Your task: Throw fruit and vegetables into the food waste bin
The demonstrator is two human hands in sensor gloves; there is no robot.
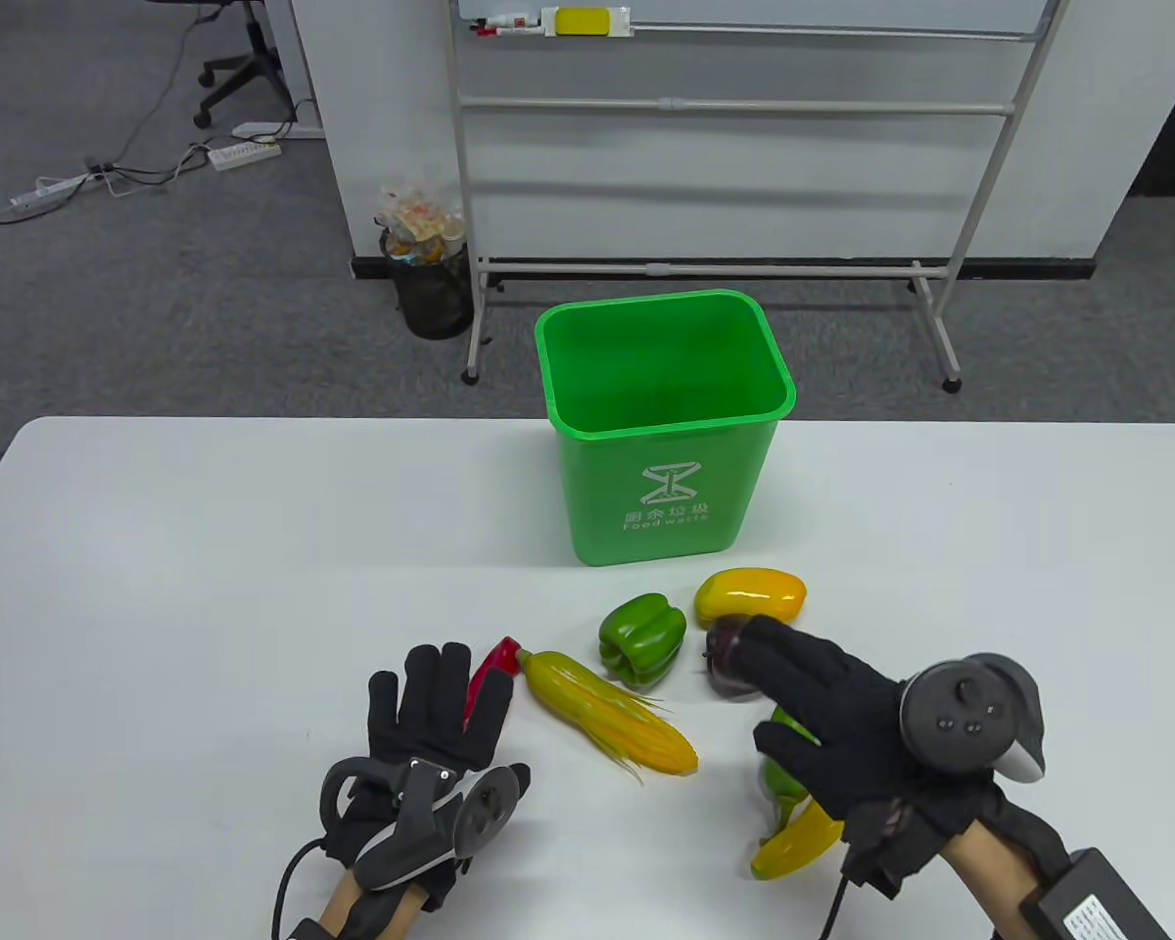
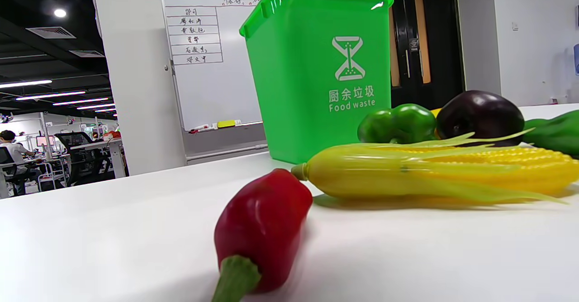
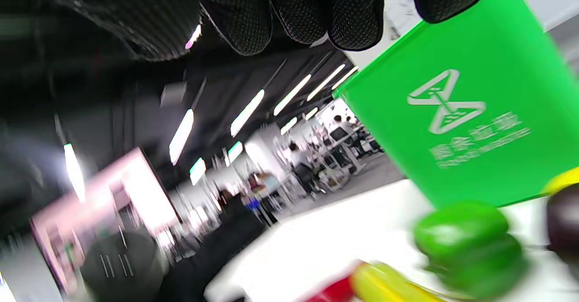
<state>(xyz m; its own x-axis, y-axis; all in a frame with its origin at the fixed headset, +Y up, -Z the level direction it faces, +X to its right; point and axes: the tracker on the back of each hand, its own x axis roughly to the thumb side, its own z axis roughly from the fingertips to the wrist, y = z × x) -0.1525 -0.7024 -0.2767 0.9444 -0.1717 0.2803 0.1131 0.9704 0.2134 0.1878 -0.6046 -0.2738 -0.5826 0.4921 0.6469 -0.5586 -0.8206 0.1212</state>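
The green food waste bin (image 1: 666, 490) stands open on the white table; it also shows in the left wrist view (image 2: 316, 76) and the right wrist view (image 3: 475, 112). In front of it lie a yellow pepper (image 1: 750, 593), a green pepper (image 1: 642, 638), a dark purple eggplant (image 1: 725, 668), a corn cob (image 1: 607, 710) and a red pepper (image 1: 494, 664). My right hand (image 1: 803, 685) is open, fingers stretched over the eggplant, not gripping it. My left hand (image 1: 441, 715) is open and flat, its fingers over the red pepper's (image 2: 262, 229) near end.
A long green vegetable (image 1: 778, 778) and a yellow one (image 1: 793, 844) lie partly under my right hand. A whiteboard stand (image 1: 725, 264) and a black mesh wastebasket (image 1: 436, 289) are on the floor beyond the table's far edge.
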